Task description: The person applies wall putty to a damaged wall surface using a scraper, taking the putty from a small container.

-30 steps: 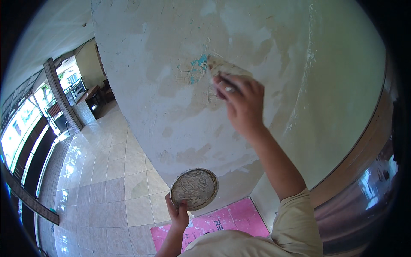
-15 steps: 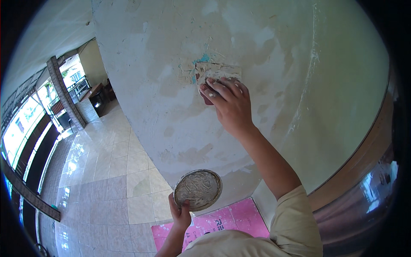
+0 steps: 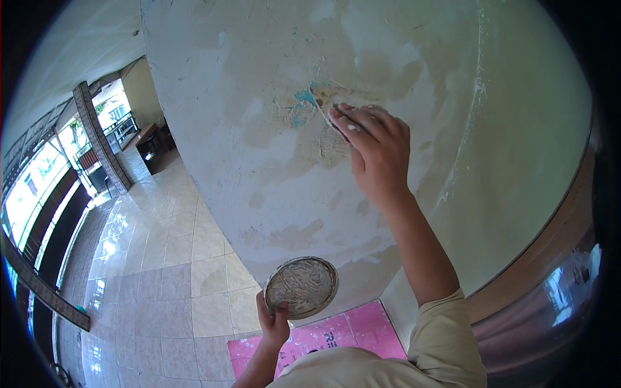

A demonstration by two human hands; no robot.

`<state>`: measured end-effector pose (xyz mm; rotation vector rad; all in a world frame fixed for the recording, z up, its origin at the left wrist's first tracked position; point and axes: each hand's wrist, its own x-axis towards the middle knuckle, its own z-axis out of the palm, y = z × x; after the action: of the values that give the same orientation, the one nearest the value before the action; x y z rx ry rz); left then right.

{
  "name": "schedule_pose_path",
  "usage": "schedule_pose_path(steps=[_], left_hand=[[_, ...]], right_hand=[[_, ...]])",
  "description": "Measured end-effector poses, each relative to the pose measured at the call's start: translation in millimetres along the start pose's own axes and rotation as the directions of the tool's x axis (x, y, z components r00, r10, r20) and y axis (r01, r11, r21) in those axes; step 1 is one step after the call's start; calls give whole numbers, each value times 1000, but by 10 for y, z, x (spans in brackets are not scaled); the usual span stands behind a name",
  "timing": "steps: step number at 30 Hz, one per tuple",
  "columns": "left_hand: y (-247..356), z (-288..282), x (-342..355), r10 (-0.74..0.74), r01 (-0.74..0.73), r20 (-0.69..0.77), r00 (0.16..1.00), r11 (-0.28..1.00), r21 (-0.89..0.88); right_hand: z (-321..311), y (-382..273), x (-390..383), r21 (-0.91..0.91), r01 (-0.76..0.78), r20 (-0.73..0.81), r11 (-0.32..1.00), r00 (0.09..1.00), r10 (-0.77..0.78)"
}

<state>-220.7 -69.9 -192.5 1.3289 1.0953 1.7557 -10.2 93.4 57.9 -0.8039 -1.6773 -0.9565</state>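
My right hand (image 3: 381,145) presses a flat scraper (image 3: 328,107) against the patchy wall (image 3: 278,174). Its fingers lie closed over the scraper, hiding most of it, and whitish paste is stuck to them. Just left of the scraper's edge are a turquoise spot (image 3: 304,97) and scratched lines in the plaster. Low in front of me, my left hand (image 3: 275,326) grips a round shallow dish (image 3: 301,288) by its rim, thumb over the edge. Grey-white paste residue coats the inside of the dish.
A pink sheet (image 3: 310,339) lies on the floor at the wall's foot. Tiled floor (image 3: 155,271) stretches away to the left, toward a pillar (image 3: 100,139) and a wooden desk (image 3: 147,149). At right the wall curves round to a brown shiny surface (image 3: 550,304).
My right hand and the scraper have moved right along the wall, turning slightly. More of the turquoise spot and the scratched lines now show. My left hand and the dish stay almost in place.
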Motion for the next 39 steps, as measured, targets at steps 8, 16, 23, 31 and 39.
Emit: schedule_pose_path(steps=[8, 16, 23, 31, 39], left_hand=[[-26, 19, 33, 55, -55, 32, 998, 998, 4], [-64, 48, 35, 33, -33, 16, 999, 999, 3], [-28, 57, 67, 52, -52, -17, 999, 998, -18], [-52, 60, 103, 59, -58, 11, 998, 998, -14], [-107, 77, 105, 69, -69, -18, 997, 998, -14]], right_hand=[[65, 18, -12, -28, 55, -1, 998, 998, -55], [204, 22, -13, -109, 59, 40, 992, 998, -55], [-4, 44, 100, -26, 52, -5, 998, 999, -52], [-62, 38, 169, -46, 60, 64, 997, 996, -57], [-202, 47, 368, -72, 48, -79, 996, 995, -53]])
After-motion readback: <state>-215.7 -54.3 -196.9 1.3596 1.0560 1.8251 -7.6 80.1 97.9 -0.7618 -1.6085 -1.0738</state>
